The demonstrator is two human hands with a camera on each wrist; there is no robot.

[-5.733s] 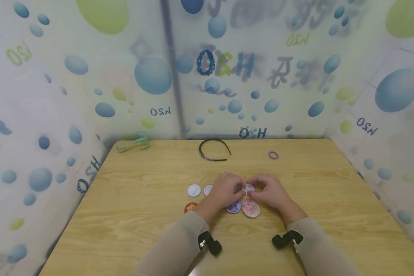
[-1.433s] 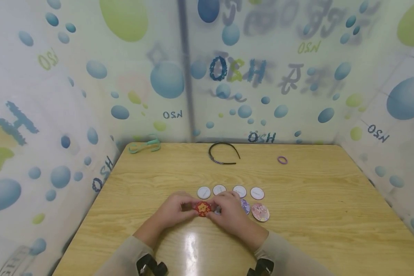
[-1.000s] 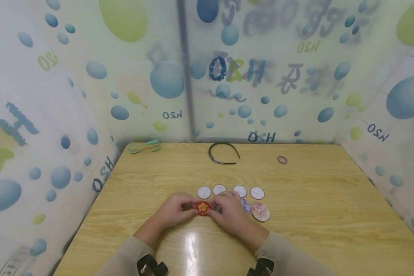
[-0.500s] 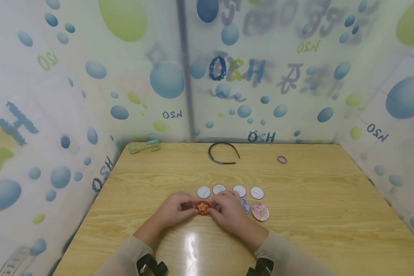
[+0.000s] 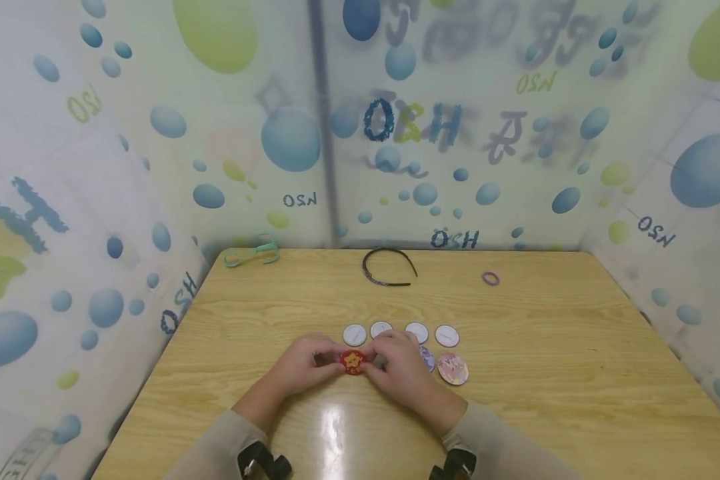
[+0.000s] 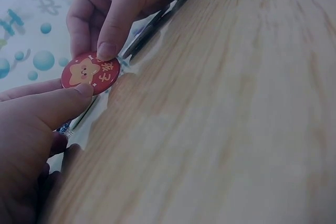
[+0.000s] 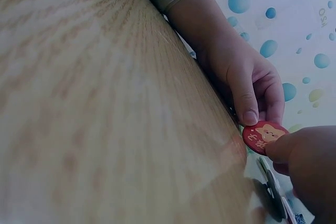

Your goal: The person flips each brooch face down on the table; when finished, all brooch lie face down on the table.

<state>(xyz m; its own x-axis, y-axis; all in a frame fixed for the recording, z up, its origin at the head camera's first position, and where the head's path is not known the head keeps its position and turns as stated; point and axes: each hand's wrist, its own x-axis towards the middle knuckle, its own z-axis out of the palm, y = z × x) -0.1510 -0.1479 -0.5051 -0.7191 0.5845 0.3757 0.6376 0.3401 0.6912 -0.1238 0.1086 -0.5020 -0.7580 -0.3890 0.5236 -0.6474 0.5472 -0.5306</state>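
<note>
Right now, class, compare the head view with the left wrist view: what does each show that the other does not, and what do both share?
Only the head view shows the row of four white discs, the pink badge, the black headband, the purple ring and the green clip at the table's far edge. Only the left wrist view shows the red badge close up, with its star face and white lettering. Both show the left hand and right hand pinching that badge above the wooden table.
</note>
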